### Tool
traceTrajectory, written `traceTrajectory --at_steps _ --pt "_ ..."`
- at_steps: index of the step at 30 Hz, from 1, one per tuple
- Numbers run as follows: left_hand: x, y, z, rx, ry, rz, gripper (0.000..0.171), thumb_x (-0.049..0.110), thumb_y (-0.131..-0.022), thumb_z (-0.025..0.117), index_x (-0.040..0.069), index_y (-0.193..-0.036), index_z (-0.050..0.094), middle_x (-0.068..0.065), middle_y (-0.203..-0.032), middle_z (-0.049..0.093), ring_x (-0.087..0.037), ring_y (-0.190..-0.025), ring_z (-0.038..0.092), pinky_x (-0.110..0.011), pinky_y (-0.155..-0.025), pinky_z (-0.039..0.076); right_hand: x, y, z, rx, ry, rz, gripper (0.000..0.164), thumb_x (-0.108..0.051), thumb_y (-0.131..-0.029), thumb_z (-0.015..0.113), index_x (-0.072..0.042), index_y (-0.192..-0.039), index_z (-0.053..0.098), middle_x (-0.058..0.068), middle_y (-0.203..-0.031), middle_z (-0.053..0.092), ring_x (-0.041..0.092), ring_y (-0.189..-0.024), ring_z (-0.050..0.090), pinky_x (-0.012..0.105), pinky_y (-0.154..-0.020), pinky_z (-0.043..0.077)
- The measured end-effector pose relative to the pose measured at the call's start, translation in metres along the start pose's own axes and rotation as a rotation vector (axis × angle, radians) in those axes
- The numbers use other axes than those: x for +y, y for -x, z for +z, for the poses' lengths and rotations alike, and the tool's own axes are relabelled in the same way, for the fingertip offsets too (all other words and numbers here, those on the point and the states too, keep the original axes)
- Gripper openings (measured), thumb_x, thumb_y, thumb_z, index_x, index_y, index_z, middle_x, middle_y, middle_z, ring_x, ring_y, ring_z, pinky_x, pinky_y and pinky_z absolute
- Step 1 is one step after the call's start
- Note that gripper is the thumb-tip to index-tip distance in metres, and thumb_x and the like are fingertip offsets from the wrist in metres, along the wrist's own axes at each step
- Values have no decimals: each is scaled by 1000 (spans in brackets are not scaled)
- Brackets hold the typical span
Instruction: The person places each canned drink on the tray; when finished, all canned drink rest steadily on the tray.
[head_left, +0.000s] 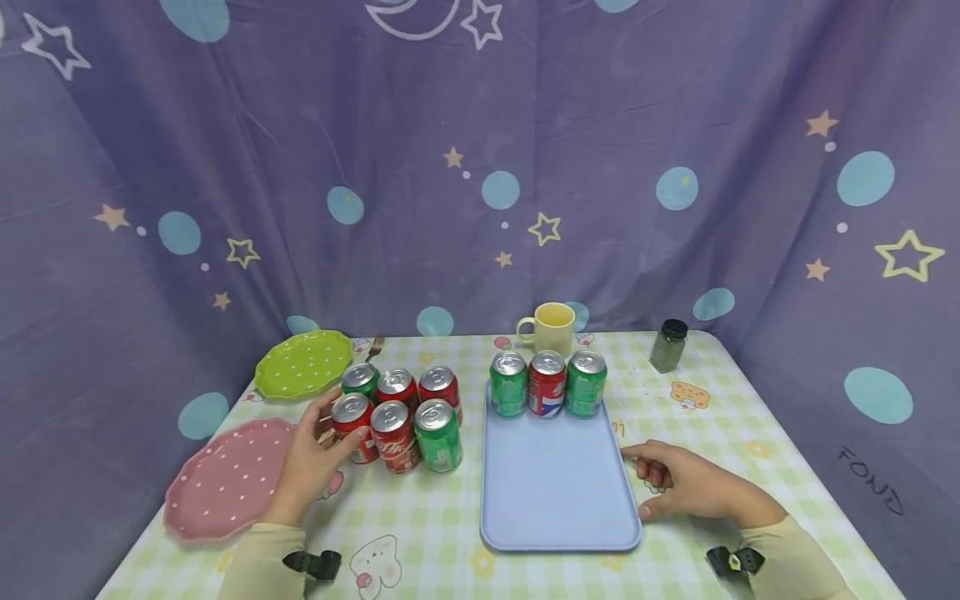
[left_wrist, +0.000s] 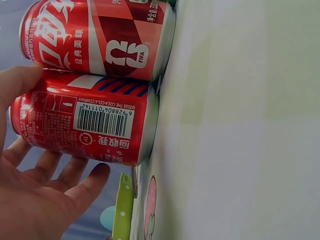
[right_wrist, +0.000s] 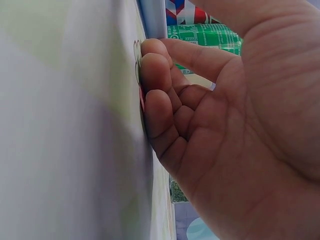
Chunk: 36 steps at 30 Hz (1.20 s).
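My left hand [head_left: 311,457] grips a red Coca-Cola can [left_wrist: 85,117], thumb on its near side and fingers around the far side. That can stands upright at the left front of a cluster. Right beside it is another red Coca-Cola can [head_left: 393,437], then a green can [head_left: 438,437]. Behind them stand a green can [head_left: 361,379] and two red cans. My right hand [head_left: 693,483] rests on the cloth beside a blue tray [head_left: 558,492], index finger and thumb at its right rim, other fingers curled. A red can [head_left: 547,385] between two green cans stands along the tray's back end.
A pink dotted plate [head_left: 228,479] lies left of my left hand, a green dotted plate [head_left: 303,364] behind it. A fork [head_left: 376,347] lies near the back edge. Behind the tray stands a yellow mug [head_left: 553,329], and a black-lidded jar [head_left: 668,346] is at back right.
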<state>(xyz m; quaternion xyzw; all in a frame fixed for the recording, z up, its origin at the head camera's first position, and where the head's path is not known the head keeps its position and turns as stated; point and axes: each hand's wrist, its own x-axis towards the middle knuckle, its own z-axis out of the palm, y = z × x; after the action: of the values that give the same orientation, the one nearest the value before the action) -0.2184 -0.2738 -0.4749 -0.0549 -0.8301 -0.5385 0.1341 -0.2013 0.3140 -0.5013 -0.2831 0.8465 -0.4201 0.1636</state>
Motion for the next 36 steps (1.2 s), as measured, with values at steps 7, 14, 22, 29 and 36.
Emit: traceTrajectory --at_steps 7,14,22,29,36 --pt "-7 1 1 -41 -6 -17 86 9 -91 84 13 -162 35 -16 -143 50 -36 -129 54 -18 -97 46 1 0 0 2 -2 -9 86 -28 -83 90 6 -150 48 13 -106 56 17 -86 52 31 -69 47" --pt "-9 0 2 -46 -19 -28 85 10 -90 85 13 -160 37 -15 -143 49 -39 -128 56 -23 -99 47 -1 0 0 4 11 -5 86 -29 -82 91 6 -149 49 13 -106 56 17 -85 52 31 -68 47" --pt "-9 1 3 -40 -15 -23 84 8 -90 84 15 -159 38 -14 -144 49 -37 -128 57 -36 -103 50 -4 0 1 6 1 -14 86 -27 -82 91 7 -149 49 13 -105 56 17 -85 52 30 -68 47" --pt "-7 2 3 -28 -5 -36 84 9 -90 85 18 -159 38 -13 -146 48 -36 -129 56 -55 -107 47 -5 -1 1 19 10 -35 86 -27 -81 92 8 -147 50 10 -104 56 16 -85 51 31 -68 47" --pt "-7 2 4 -11 -26 -34 81 11 -89 86 18 -157 42 -11 -143 50 -32 -127 57 -41 -104 51 -2 -1 2 15 27 -16 86 -30 -81 92 7 -148 50 11 -105 56 15 -86 52 30 -69 47"
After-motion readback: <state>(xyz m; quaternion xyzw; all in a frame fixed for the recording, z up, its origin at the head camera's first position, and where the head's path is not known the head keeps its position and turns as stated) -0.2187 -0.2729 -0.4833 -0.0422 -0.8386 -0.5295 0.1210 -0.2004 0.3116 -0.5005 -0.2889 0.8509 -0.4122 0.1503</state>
